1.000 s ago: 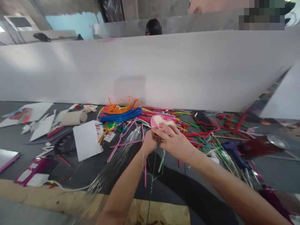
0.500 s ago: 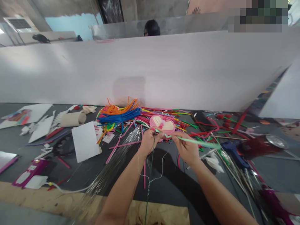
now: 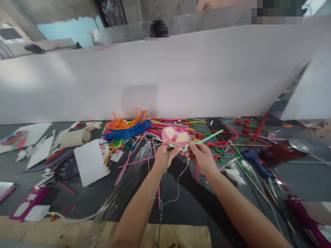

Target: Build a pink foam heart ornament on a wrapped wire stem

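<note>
A pink, rounded craft piece with two cream panels and a pink middle (image 3: 176, 137) is held up between my two hands. My left hand (image 3: 164, 157) is closed, its fingers and thumb pinching the lower left edge. A light green pipe cleaner (image 3: 213, 136) runs along the bottom edge in a wavy bend, its free end pointing up to the right. My right hand (image 3: 203, 158) pinches this pipe cleaner near the piece's lower right. Below my hands hang a thin white wire (image 3: 178, 182) and a dark green strand (image 3: 167, 172), twisted together lower down.
Behind my hands lie bundles of blue pipe cleaners (image 3: 129, 130) and orange ones (image 3: 120, 123). Silvery wires (image 3: 124, 179), a white card (image 3: 90, 162) and a cardboard tube (image 3: 77, 137) are leftward. A blue glue gun (image 3: 256, 162) and red can (image 3: 281, 151) stand right. A white partition (image 3: 181, 75) rises behind.
My right hand has moved closer to my left and to the craft piece. The green pipe cleaner's free end has swung upward and now shows a bend by the piece. The view has shifted slightly.
</note>
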Demonstrator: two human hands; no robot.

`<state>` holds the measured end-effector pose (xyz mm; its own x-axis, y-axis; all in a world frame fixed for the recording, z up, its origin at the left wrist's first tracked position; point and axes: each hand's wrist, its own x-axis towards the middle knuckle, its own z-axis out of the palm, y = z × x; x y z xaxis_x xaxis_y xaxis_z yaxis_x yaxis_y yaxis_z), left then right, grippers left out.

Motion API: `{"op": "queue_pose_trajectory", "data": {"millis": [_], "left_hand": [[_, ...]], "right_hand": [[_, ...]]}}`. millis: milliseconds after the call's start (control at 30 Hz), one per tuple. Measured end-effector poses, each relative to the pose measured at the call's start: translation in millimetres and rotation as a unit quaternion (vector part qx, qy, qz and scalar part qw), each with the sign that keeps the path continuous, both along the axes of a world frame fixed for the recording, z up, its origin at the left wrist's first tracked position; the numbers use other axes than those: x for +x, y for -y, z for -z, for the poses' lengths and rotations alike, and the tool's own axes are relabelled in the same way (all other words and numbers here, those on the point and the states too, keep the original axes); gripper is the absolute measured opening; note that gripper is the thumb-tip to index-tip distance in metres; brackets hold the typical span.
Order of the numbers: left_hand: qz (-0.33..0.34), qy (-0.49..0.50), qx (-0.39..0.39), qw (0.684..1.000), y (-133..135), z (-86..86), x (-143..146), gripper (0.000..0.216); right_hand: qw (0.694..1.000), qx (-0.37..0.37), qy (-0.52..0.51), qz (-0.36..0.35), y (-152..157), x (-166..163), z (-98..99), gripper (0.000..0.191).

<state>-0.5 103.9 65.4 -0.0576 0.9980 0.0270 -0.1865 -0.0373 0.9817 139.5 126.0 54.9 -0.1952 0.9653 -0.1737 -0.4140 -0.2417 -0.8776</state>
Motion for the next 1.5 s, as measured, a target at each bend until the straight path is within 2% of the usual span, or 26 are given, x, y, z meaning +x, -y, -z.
{"op": "queue_pose_trajectory", "data": {"millis": [267, 667, 800, 900, 1033, 1167, 1267, 1333, 1400, 1467, 1500], "left_hand": [[0.011, 0.083, 0.005, 0.996, -1, 5.9, 3, 0.015], [-0.019, 0.024, -0.011, 0.999, 0, 1.9, 3, 0.020], [-0.033, 0.058, -0.012, 0.998, 1, -0.3, 7, 0.023], [-0.032, 0.071, -0.006, 0.997, 2, -0.5, 7, 0.022], [-0.045, 0.039, 0.010, 0.998, 2, -1.8, 3, 0.015], [-0.081, 0.000, 0.027, 0.996, 2, -6.4, -1, 0.012], [-0.070, -0.020, 0.028, 0.997, 2, -9.0, -5, 0.013], [-0.056, -0.032, 0.027, 0.998, 1, -9.1, -8, 0.014], [-0.058, -0.048, 0.029, 0.997, 0, -8.8, -11, 0.014], [-0.064, -0.060, 0.027, 0.996, -1, -9.7, -15, 0.015], [-0.071, -0.062, 0.024, 0.995, -1, -11.0, -16, 0.016]], "right_hand": [[0.996, -0.059, -0.049, -0.039, 0, -3, 1.7, 0.035], [0.995, -0.067, -0.063, -0.026, 0, -3, 1.4, 0.034], [0.993, -0.092, -0.066, -0.040, 2, -6, 6.3, 0.031], [0.988, -0.123, -0.069, -0.068, 6, -9, 10.2, 0.025], [0.974, -0.171, -0.072, -0.134, 13, -13, 12.9, 0.020], [0.954, -0.206, -0.073, -0.206, 22, -17, 13.1, 0.022], [0.943, -0.212, -0.069, -0.247, 27, -19, 12.6, 0.029], [0.938, -0.191, -0.038, -0.286, 28, -17, 11.5, 0.037], [0.939, -0.125, 0.036, -0.318, 26, -10, 8.6, 0.044], [0.946, 0.006, 0.147, -0.289, 21, 1, 3.3, 0.043], [0.944, 0.096, 0.207, -0.237, 18, 6, -0.4, 0.039]]}}
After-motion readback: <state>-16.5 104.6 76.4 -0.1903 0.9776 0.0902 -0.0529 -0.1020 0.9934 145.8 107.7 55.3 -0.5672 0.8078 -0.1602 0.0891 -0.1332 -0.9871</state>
